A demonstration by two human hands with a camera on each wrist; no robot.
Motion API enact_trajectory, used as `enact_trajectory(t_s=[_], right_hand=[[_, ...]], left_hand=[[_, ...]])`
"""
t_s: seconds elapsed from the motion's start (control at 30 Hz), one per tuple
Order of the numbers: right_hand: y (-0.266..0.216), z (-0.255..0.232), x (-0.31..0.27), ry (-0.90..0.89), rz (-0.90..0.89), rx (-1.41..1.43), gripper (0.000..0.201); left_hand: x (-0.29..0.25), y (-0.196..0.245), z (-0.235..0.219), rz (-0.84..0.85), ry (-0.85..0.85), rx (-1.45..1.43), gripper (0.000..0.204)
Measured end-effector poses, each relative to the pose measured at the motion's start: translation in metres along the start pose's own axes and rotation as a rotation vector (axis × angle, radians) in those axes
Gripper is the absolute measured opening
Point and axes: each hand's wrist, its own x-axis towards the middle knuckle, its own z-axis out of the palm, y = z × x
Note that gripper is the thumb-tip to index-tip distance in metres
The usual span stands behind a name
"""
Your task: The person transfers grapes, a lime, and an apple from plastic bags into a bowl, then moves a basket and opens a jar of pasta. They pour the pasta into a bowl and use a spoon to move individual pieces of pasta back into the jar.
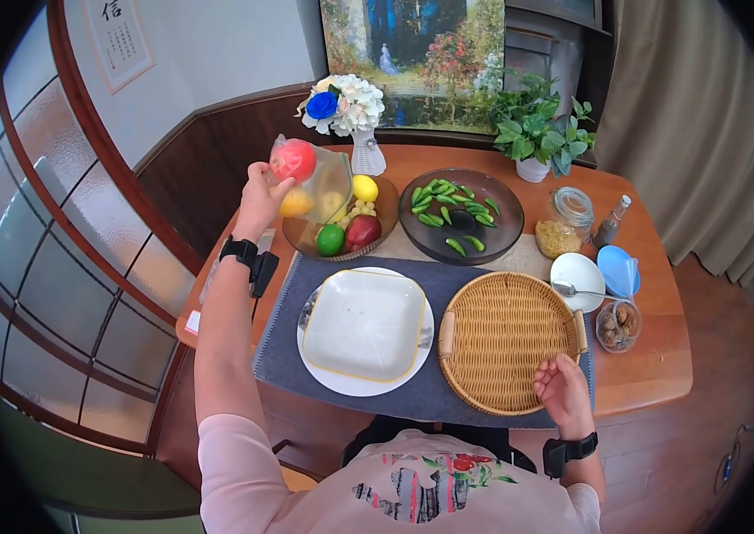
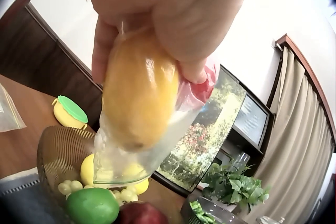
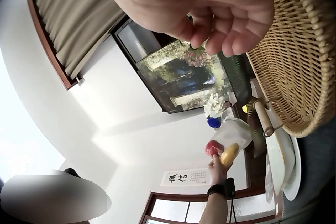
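Observation:
My left hand (image 1: 261, 200) grips a clear plastic bag (image 1: 338, 171) above the left side of the fruit bowl (image 1: 302, 237). Inside the bag are a round pinkish-red fruit (image 1: 293, 160) and a yellow mango-like fruit (image 2: 140, 90); the plastic covers both. The bowl below holds a green lime-like fruit (image 1: 330, 239), a dark red fruit (image 1: 363, 232), a lemon (image 1: 364, 188) and pale grapes (image 1: 358, 212). Loosely curled and holding nothing, my right hand (image 1: 564, 392) is over the near right edge of a round wicker tray (image 1: 506, 338) with wooden handles.
White dishes (image 1: 363, 325) are stacked on the grey mat (image 1: 283, 356). Behind are a dark tray of green peppers (image 1: 492, 238), a flower vase (image 1: 368, 156) and a potted plant (image 1: 533, 167). At right stand a glass jar (image 1: 562, 236), a bottle (image 1: 608, 227), bowls and walnuts (image 1: 617, 326).

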Motion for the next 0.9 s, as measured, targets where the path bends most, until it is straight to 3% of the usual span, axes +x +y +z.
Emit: enact_trajectory(t_s=[0.17, 0.3, 0.4, 0.53, 0.6, 0.83, 0.9], right_hand=[[0.005, -0.002, -0.002, 0.015, 0.01, -0.006, 0.018], [0.007, -0.005, -0.004, 0.029, 0.018, 0.016, 0.016], [0.008, -0.007, -0.005, 0.028, 0.029, 0.022, 0.016], [0.008, -0.008, -0.006, 0.031, 0.022, 0.016, 0.016], [0.01, -0.009, -0.006, 0.033, 0.01, 0.015, 0.016], [0.009, -0.006, -0.01, 0.031, 0.007, -0.017, 0.017], [0.009, -0.006, -0.011, 0.015, 0.014, 0.007, 0.018]], left_hand=[[-0.006, 0.009, -0.002, 0.039, -0.02, -0.011, 0.037], [-0.01, -0.014, 0.014, 0.029, -0.06, -0.241, 0.027], [-0.009, -0.034, 0.026, 0.002, -0.069, -0.207, 0.019], [-0.007, -0.011, 0.02, -0.102, -0.079, -0.328, 0.015], [-0.002, -0.01, 0.025, 0.068, 0.135, -0.356, 0.012], [0.008, 0.007, 0.02, 0.036, 0.144, -0.197, 0.009], [0.016, 0.012, 0.02, -0.002, 0.232, -0.647, 0.012]])
